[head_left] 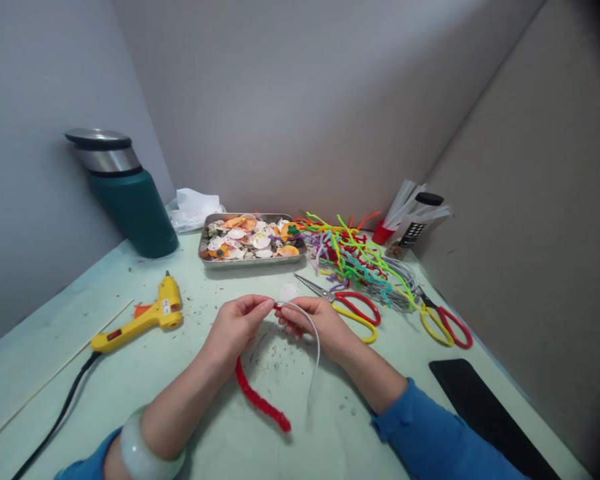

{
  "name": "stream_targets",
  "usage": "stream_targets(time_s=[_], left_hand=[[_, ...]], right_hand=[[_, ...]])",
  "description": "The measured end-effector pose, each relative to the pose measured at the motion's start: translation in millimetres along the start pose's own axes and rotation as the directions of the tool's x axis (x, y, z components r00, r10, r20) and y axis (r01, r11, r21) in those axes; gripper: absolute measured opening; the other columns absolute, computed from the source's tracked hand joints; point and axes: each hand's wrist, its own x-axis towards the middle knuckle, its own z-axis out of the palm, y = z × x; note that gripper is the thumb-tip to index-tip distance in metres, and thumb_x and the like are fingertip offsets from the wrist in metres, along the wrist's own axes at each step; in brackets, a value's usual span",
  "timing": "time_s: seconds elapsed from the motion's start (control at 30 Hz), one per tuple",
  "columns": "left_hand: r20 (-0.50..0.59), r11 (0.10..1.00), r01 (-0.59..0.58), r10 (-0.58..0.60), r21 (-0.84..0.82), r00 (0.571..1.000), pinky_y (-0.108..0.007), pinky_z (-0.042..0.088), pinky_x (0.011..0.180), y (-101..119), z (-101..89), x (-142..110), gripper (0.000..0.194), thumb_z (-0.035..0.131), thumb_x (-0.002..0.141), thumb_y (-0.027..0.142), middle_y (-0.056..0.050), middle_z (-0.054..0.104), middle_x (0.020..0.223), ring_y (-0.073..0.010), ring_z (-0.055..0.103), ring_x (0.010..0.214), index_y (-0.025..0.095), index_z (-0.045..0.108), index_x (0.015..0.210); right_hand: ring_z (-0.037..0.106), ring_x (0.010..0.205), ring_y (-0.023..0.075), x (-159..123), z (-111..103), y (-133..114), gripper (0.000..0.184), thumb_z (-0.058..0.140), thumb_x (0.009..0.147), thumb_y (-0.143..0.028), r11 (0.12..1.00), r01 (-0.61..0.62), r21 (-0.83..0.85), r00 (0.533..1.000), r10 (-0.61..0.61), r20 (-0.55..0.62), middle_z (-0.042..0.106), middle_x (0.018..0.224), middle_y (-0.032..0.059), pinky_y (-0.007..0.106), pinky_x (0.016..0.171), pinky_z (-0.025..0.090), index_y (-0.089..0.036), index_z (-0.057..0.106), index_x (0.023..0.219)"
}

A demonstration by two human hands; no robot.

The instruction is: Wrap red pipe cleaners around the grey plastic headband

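Both hands meet over the middle of the table, fingertips almost touching. My left hand [237, 328] is closed in a pinch on a fuzzy red pipe cleaner [263, 402], whose free length hangs below it, curving toward me. A thin pale-grey wire [318, 350] starts at the pinch and arches over my right hand [316, 321], its loose end pointing down to the table. The right fingers are closed as well, at a small red bit between the two hands. How wire and red pipe cleaner join there is hidden by the fingers.
A yellow glue gun [140, 327] lies left, by a thin stick [55, 373] and a green bottle [135, 207]. Behind are a metal tray [253, 263] of shells and colourful pipe cleaners [360, 260]. Scissors [357, 307], more scissors [453, 323] and a black slab [485, 400] lie right.
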Motion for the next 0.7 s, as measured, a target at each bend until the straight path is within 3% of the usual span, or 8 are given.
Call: stream_targets(time_s=[0.2, 0.33, 0.7], left_hand=[[0.029, 0.998, 0.039, -0.037, -0.049, 0.999, -0.018, 0.016, 0.033, -3.0, -2.5, 1.3, 0.027, 0.066, 0.073, 0.041, 0.011, 0.025, 0.043, -0.0043, 0.017, 0.037, 0.016, 0.058, 0.079], [0.042, 0.992, 0.064, -0.06, -0.106, 0.997, -0.018, 0.015, 0.034, -3.2, -3.8, 1.6, 0.027, 0.066, 0.073, 0.041, 0.012, 0.023, 0.044, -0.0047, 0.015, 0.039, 0.017, 0.056, 0.077], [0.078, 0.986, 0.108, -0.098, -0.13, 0.992, -0.018, 0.013, 0.033, -4.2, -0.8, 1.4, 0.027, 0.064, 0.076, 0.041, 0.011, 0.021, 0.046, -0.0044, 0.014, 0.039, 0.019, 0.049, 0.073]], right_hand=[[0.044, 0.052, 0.0075, -0.8, -1.1, 0.5, 0.023, 0.07, 0.071, -0.036, 0.992, 0.077, -0.095, 0.996, -0.073, 0.042, 0.052, 0.057, -0.0036, 0.021, 0.05, 0.034, -0.014, 0.064, 0.072], [0.047, 0.054, 0.0089, 1.3, -0.4, 5.2, 0.019, 0.07, 0.069, -0.031, 0.99, 0.091, -0.109, 0.996, -0.093, -0.015, 0.056, 0.06, -0.0032, 0.022, 0.052, 0.037, -0.015, 0.062, 0.075], [0.052, 0.061, 0.0108, 0.5, 2.7, 8.9, 0.012, 0.064, 0.078, -0.027, 0.928, 0.283, -0.245, 0.948, -0.308, -0.073, 0.058, 0.072, -0.0007, 0.023, 0.058, 0.042, -0.017, 0.06, 0.081]])
